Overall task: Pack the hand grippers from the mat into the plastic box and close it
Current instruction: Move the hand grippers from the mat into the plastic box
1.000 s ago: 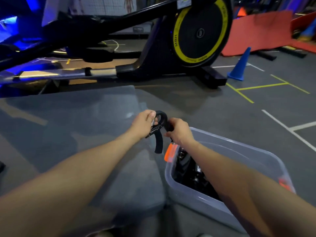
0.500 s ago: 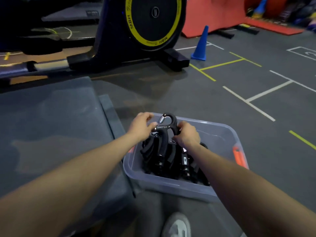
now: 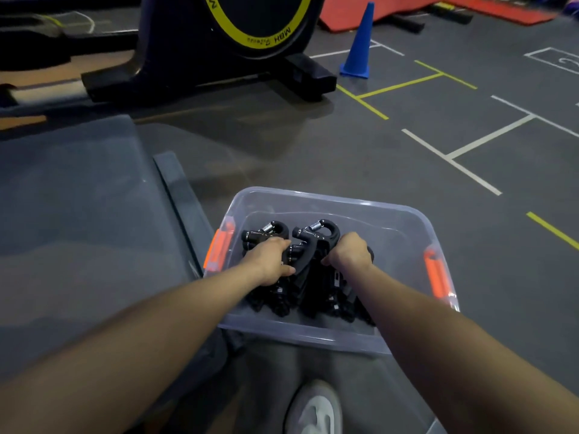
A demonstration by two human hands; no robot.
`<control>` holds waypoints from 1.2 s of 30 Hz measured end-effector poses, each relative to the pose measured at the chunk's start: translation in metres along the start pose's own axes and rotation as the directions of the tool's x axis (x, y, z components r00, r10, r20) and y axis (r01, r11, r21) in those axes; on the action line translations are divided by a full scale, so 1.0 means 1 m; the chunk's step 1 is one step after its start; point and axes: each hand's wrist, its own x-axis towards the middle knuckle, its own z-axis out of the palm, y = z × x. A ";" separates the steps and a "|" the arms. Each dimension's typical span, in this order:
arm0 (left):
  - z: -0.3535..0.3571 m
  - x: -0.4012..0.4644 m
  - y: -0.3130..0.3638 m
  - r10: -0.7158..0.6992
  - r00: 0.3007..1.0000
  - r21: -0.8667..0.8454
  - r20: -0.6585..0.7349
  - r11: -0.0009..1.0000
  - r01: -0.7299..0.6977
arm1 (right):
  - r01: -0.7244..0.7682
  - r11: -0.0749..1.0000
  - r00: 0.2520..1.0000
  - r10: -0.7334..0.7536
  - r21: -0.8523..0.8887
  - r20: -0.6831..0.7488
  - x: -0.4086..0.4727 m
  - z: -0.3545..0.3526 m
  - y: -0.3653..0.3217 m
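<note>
A clear plastic box (image 3: 326, 200) with orange side latches sits on the floor in front of me, right of the grey mat (image 3: 78, 214). Several black hand grippers fill its middle. Both hands are down inside the box. My left hand (image 3: 269, 260) and my right hand (image 3: 351, 252) each grip one handle of the same black hand gripper (image 3: 319, 238), whose spring and loop stand upright above the pile. Another gripper (image 3: 272, 231) stands just left of it. No lid shows in view.
An exercise machine (image 3: 219, 48) with a yellow-ringed wheel stands on the floor behind the mat. A blue cone (image 3: 358, 45) is at the back right. A white shoe (image 3: 316, 408) is below the box. Painted lines cross the floor on the right.
The hand gripper, held by both hands, travelled from above the mat's edge over to the box and down onto the pile. My view tilted down and right.
</note>
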 end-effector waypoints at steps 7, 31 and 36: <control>0.005 0.006 -0.005 0.002 1.000 -0.025 0.001 1.000 -0.002 | 0.010 1.000 1.000 -0.010 -0.004 -0.014 0.008 -0.002 0.011; 0.005 0.009 -0.003 0.015 1.000 -0.052 -0.023 0.999 -0.016 | -0.143 0.895 0.989 0.113 0.423 0.094 0.004 0.009 0.023; 0.005 0.009 -0.003 0.013 1.000 -0.037 -0.017 0.999 -0.014 | -0.130 0.884 0.991 0.098 0.448 0.094 0.001 0.009 0.025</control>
